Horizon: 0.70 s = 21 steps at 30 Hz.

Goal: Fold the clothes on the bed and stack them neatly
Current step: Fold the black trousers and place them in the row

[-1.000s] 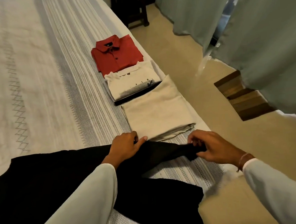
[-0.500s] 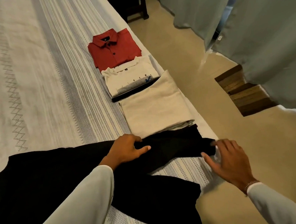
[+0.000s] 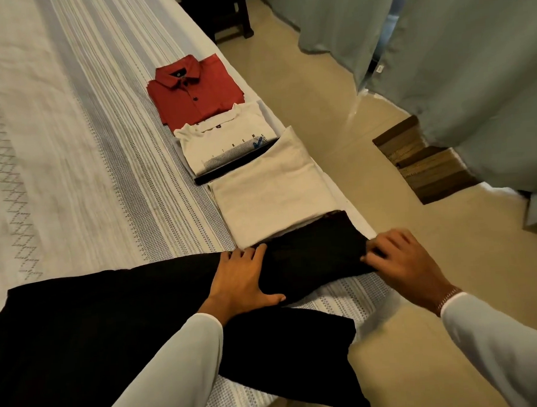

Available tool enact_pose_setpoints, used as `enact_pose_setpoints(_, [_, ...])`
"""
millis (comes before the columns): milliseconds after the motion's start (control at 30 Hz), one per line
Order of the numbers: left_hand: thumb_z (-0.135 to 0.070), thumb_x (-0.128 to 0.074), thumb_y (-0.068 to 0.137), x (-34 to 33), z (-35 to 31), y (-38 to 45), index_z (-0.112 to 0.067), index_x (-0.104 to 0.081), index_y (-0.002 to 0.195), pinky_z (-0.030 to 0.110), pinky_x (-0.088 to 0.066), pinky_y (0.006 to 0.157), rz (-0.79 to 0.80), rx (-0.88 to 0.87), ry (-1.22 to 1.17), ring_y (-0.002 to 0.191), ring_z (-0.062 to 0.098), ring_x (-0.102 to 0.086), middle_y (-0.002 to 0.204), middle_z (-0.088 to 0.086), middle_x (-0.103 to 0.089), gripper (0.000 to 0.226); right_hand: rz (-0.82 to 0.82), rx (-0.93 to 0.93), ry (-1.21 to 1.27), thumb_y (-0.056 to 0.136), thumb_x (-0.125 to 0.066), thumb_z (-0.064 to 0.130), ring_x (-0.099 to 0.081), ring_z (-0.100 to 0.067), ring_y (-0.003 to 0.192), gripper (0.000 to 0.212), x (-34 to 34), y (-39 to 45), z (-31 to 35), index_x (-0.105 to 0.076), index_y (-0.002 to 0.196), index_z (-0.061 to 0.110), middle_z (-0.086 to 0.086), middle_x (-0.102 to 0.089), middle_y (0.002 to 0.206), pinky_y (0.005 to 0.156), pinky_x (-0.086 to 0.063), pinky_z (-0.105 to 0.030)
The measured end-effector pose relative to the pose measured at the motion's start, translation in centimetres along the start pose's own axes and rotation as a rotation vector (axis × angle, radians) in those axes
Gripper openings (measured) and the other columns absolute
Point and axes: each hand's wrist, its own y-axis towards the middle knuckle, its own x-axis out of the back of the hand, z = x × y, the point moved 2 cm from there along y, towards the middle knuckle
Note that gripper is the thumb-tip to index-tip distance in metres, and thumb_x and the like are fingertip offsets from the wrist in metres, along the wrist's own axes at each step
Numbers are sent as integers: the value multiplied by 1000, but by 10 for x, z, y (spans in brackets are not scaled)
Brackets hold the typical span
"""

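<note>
hands are both down on the large black fabric garment (image 3: 118, 332) spread at the bed's (image 3: 53, 153) near edge, left hand (image 3: 243, 280) pressing flat and open, right hand (image 3: 402, 258) with fingers curled at the sleeve end, so i'd smooth outward before folding it in.

The black garment (image 3: 111, 323) runs off the left and bottom edges of the picture, so its full shape cannot be told. The left sleeve (image 3: 164, 376) covers part of it. The right hand (image 3: 402, 261) hides the cloth's end at the bed's (image 3: 53, 153) right edge; whether its fingertips (image 3: 369, 255) pinch the fabric is unclear, perhaps only pressing. A dark item (image 3: 227, 171) shows only as a strip between the printed white T-shirt (image 3: 225, 143) and the folded cream garment (image 3: 269, 190). The T-shirt's lettering is partly hidden.
</note>
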Motion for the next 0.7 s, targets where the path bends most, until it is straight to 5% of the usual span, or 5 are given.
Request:
enact_pose_setpoints(100, [-101,-44,54,-11,-8,-12,-22,-3,160,58,-24,116,48,-54,11,142,38,-32,158,13,-31,139,212,26,6,94,-67,41,-60,-30,104,26,-10,-35,7,-75,84,18,-9,-66,113,94,-43,-45])
enact_pose_setpoints(200, [-103,-42,53,-30,-10,-25,-24,13,159,67,-3,119,100,-85,44,152,45,-5,166,20,-4,144,332,-368,205,96,-35,74,-57,-22,106,67,-23,-39,3,-77,83,23,0,-66,113,89,-46,-39])
enact_pose_setpoints(300, [-101,-39,57,-37,-11,-31,-16,5,161,68,0,118,54,-74,45,152,45,-2,166,23,-2,141,270,-724,397,98,-32,69,-59,-27,109,64,-39,-11,0,-64,120,18,-5,-61,122,87,-51,-39])
enact_pose_setpoints(433, [-78,-60,70,-34,-21,-43,-7,-59,127,57,-43,105,-221,-164,104,127,41,-48,138,25,-52,91,421,-1030,497,94,-56,60,-60,-40,112,60,-73,30,-1,-50,121,6,-16,-62,121,82,-49,-40])
enact_pose_setpoints(700, [-37,-59,85,-44,-27,-58,-18,-58,79,30,-45,50,-281,-384,-46,60,18,-56,74,0,-59,19,288,-958,168,104,-49,40,-63,-43,95,33,-78,50,-13,-51,115,9,-20,-67,109,73,-47,-42])
